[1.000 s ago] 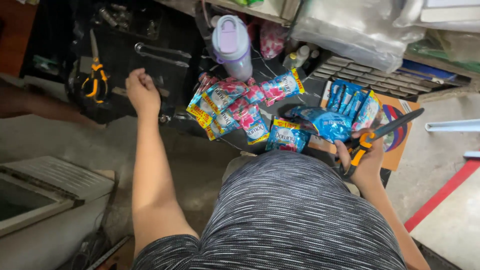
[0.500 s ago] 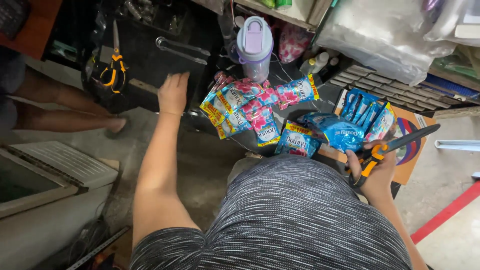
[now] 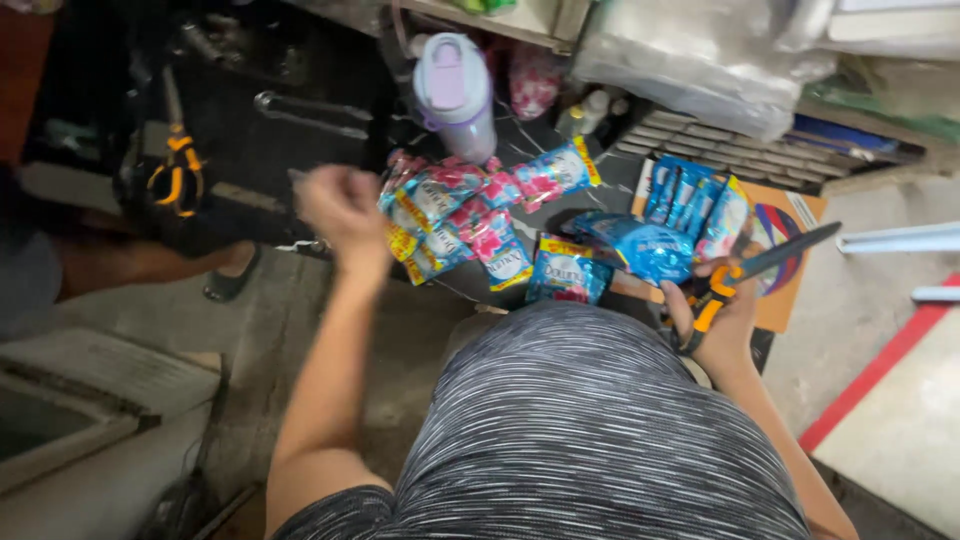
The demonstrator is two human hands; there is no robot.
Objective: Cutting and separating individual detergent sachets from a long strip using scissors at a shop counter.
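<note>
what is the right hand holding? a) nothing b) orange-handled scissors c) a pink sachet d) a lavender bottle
b: the right hand grips the orange-handled scissors, its fingers through the handle and the dark blades pointing up to the right, beside the blue sachets; the lavender bottle stands untouched behind the pile.

The left hand [image 3: 342, 208] is motion-blurred, so its fingers and whatever they pinch cannot be told apart. The right hand [image 3: 712, 318] hides the orange handles of the black-bladed scissors [image 3: 770, 262]. The clear plastic bag [image 3: 700, 55] is cut off by the top edge. The grey striped shirt [image 3: 580, 430] covers the dark worktop's [image 3: 610, 180] near edge.
</note>
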